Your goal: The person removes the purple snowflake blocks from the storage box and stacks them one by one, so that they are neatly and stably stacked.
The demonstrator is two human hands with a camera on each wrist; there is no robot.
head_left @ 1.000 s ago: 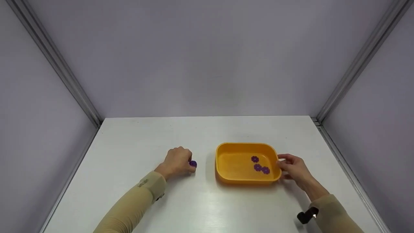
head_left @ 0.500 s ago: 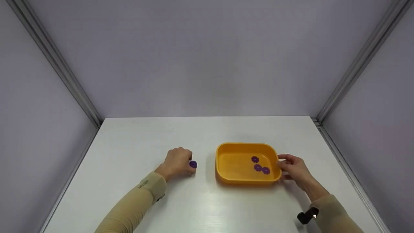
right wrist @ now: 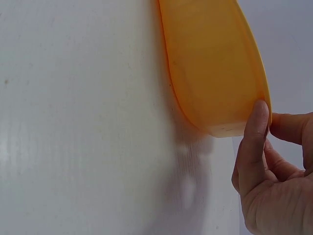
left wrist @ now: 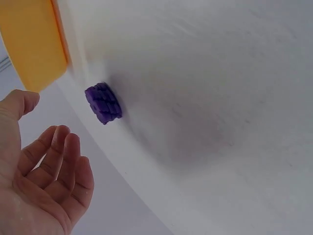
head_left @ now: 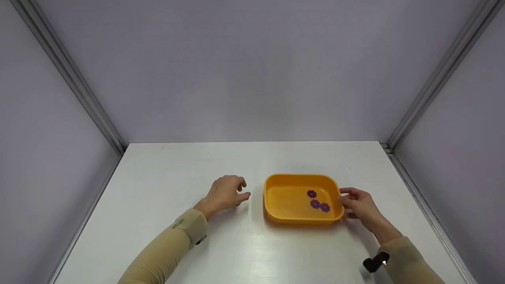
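Left hand is open, fingers relaxed, beside a small purple piece: light, rigid, pinchable by its edges. Right hand grips the stiff yellow tray at centre frame.

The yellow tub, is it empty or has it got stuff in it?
Not empty. The yellow tub has three purple flower pieces lying on its bottom.

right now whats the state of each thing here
left hand: open, fingers relaxed, holding nothing
purple flower piece: lies free on the table, near the left hand
right hand: grips the tray's right rim
yellow tray: upright on the table, three purple flowers inside
table: white, bears all of it
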